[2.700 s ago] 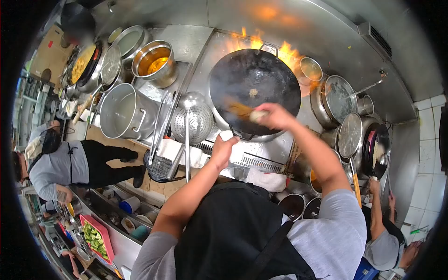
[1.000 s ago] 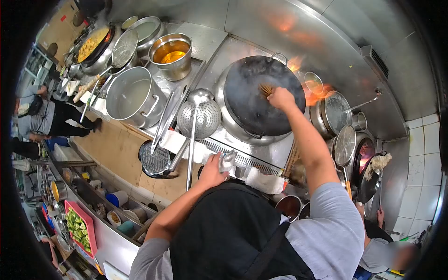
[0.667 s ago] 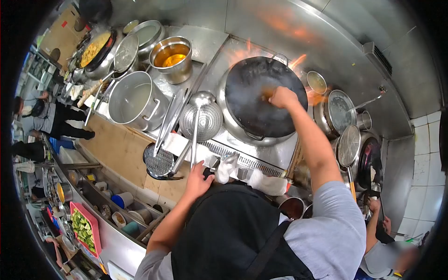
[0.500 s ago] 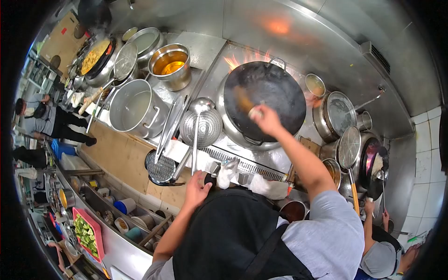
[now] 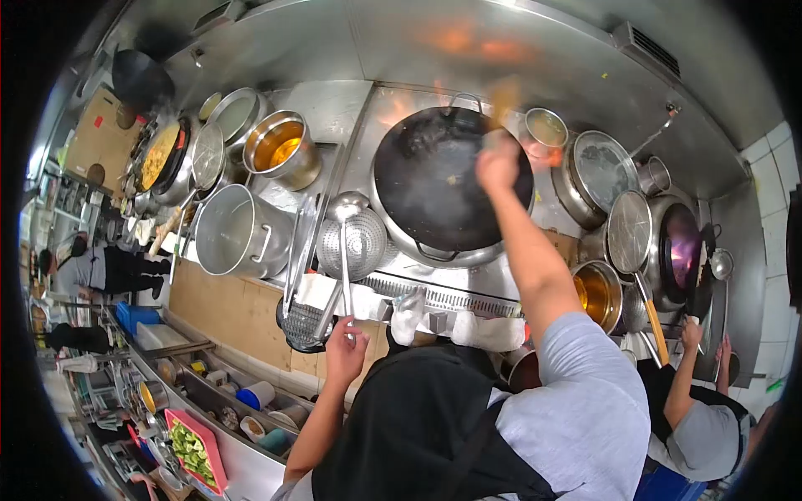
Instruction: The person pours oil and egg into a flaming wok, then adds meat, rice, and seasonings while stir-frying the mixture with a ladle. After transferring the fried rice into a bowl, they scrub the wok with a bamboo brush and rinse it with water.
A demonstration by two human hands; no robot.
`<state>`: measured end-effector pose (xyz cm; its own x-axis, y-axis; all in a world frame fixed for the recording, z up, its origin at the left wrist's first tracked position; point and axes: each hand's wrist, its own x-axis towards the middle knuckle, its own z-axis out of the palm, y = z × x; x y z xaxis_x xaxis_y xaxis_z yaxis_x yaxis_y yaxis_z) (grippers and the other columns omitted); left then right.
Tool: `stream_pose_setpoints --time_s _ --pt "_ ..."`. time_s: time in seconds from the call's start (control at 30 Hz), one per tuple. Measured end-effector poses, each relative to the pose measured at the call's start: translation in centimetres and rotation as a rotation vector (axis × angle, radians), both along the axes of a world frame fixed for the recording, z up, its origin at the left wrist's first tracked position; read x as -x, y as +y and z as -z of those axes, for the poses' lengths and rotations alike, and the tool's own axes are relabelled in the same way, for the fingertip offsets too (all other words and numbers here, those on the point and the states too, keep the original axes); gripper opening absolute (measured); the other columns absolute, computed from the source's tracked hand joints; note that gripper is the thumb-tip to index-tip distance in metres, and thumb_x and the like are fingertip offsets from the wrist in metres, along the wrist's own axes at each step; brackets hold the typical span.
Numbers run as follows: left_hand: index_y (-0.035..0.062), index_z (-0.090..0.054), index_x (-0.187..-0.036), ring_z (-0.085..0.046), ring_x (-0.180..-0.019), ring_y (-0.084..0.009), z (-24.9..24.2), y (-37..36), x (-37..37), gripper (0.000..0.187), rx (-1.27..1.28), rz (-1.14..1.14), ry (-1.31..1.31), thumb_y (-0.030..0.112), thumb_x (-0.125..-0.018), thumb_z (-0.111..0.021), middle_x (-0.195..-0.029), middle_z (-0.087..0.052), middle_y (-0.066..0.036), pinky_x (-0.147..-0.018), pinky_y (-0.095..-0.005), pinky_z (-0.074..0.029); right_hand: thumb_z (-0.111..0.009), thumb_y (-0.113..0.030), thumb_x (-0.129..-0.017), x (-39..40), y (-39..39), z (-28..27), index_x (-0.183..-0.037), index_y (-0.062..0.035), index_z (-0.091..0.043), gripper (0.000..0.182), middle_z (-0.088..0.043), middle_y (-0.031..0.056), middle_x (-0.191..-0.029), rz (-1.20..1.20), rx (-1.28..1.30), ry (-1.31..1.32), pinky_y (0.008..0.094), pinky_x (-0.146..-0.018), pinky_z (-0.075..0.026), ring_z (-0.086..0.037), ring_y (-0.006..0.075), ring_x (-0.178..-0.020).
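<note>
A large black wok with light smoke in it sits over a burner, flames showing behind its far rim. Over the wok's right side is my right hand, closed round a tan brush-like tool that is blurred by motion. My left hand is at the stove's front edge, its fingers round the handle end of a long metal ladle. The ladle's bowl rests by a perforated round strainer. White cloths lie along the front edge.
Left of the wok stand a pot of orange oil and a big empty pot. To the right are a water pot, a mesh skimmer and another oil pot. A co-worker stands at the far right.
My right hand has moved right and away from me with the tool, leaving the wok's middle. My left hand now grips the ladle handle. The co-worker's wok has tilted, and the view has shifted.
</note>
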<state>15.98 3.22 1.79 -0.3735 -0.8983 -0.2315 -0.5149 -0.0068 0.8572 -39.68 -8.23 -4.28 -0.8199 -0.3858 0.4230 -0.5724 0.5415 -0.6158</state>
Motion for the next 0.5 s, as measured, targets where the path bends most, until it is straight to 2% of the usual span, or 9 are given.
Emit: stream_pose_setpoints --time_s 0.03,0.07,0.13,0.2,0.23,0.27,0.3,0.37,0.5 --pt "-0.0004 -0.061 -0.140 -0.053 -0.062 -0.0069 -0.4 -0.1 0.8 0.054 0.036 0.041 -0.004 0.002 -0.089 -0.078 -0.097 -0.071 -0.007 -0.058 -0.0255 -0.046 -0.087 -0.029 -0.080 -4.4 1.5 -4.2 -0.133 -0.0086 -0.063 0.062 -0.067 0.0200 -0.126 -0.363 -0.373 -0.134 0.0469 -0.095 -0.055 -0.066 0.0367 -0.117" --pt "-0.0004 -0.061 -0.140 -0.053 -0.062 -0.0069 -1.1 0.0 1.4 0.054 0.034 0.045 0.000 0.002 -0.089 -0.078 -0.097 -0.071 -0.007 -0.058 -0.0255 -0.046 -0.088 -0.022 -0.081 -9.2 3.4 -3.3 -0.129 -0.0097 -0.067 0.054 -0.070 0.0186 -0.118 -1.040 -0.222 -0.343 0.0454 -0.096 -0.055 -0.066 0.0347 -0.117" --pt "-0.0010 -0.062 -0.138 -0.050 -0.061 -0.0058 -2.8 -0.2 1.7 0.053 0.084 0.102 -0.022 0.001 -0.088 -0.079 -0.098 -0.071 -0.005 -0.057 -0.0256 -0.045 -0.086 -0.015 -0.083 -11.9 5.6 -4.4 -0.129 -0.0114 -0.069 0.050 -0.072 0.0131 -0.114 -1.201 0.024 -0.517 0.0416 -0.090 -0.057 -0.070 0.0305 -0.106" --pt "-0.0005 -0.063 -0.137 -0.049 -0.060 -0.0059 -2.9 0.4 0.8 0.051 0.058 0.082 -0.047 0.002 -0.088 -0.079 -0.097 -0.071 -0.005 -0.057 -0.0256 -0.045 -0.085 -0.009 -0.083 -6.2 6.5 -7.9 -0.127 -0.0116 -0.070 0.047 -0.076 0.0084 -0.109 -0.999 -0.383 -1.126 0.0400 -0.083 -0.058 -0.073 0.0243 -0.094" --pt "-0.0002 -0.065 -0.135 -0.049 -0.060 -0.0060 -2.2 0.6 0.3 0.049 0.035 0.057 -0.040 0.003 -0.088 -0.079 -0.097 -0.072 -0.005 -0.057 -0.0257 -0.045 -0.086 -0.011 -0.080 -0.4 5.3 -5.4 -0.127 -0.0133 -0.071 0.049 -0.078 0.0073 -0.103 -0.855 -0.483 -1.113 0.0431 -0.073 -0.059 -0.073 0.0237 -0.082" --pt "0.0001 -0.066 -0.134 -0.049 -0.059 -0.0061 -1.5 -0.1 0.9 0.048 0.029 0.028 -0.016 0.004 -0.089 -0.079 -0.098 -0.072 -0.005 -0.056 -0.0258 -0.045 -0.080 -0.014 -0.084 3.3 4.5 -5.0 -0.126 -0.0131 -0.072 0.043 -0.077 0.0091 -0.091 -0.652 -0.543 -0.438 0.0462 -0.076 -0.057 -0.074 0.0305 -0.085" --pt "0.0001 -0.066 -0.134 -0.049 -0.059 -0.0061 -1.7 0.1 1.1 0.048 0.029 0.022 -0.015 0.004 -0.089 -0.079 -0.098 -0.072 -0.005 -0.056 -0.0258 -0.045 -0.074 -0.017 -0.088 4.4 4.5 -4.9 -0.132 -0.0120 -0.068 0.045 -0.074 0.0135 -0.103 -0.238 -0.456 0.058 0.0502 -0.087 -0.056 -0.072 0.0393 -0.098" --pt "-0.0003 -0.068 -0.130 -0.057 -0.068 -0.0085 -3.2 0.2 1.9 0.044 -0.088 0.064 -0.005 0.006 -0.089 -0.080 -0.100 -0.073 -0.007 -0.064 -0.0270 -0.049 -0.071 -0.024 -0.095 5.4 3.4 -6.2 -0.149 -0.0074 -0.052 0.059 -0.054 0.0200 -0.148 -0.017 -0.189 0.137 0.0548 -0.104 -0.049 -0.061 0.0458 -0.124" --pt "-0.0024 -0.069 -0.129 -0.067 -0.097 -0.0189 -16.7 -0.9 8.0 0.042 0.093 0.349 0.384 0.009 -0.090 -0.079 -0.111 -0.072 -0.013 -0.087 -0.0318 -0.053 -0.073 -0.027 -0.095 1.7 -1.0 -5.4 -0.157 -0.0006 -0.043 0.074 -0.055 0.0277 -0.146 0.112 0.256 0.099 0.0515 -0.111 -0.045 -0.054 0.0467 -0.133"
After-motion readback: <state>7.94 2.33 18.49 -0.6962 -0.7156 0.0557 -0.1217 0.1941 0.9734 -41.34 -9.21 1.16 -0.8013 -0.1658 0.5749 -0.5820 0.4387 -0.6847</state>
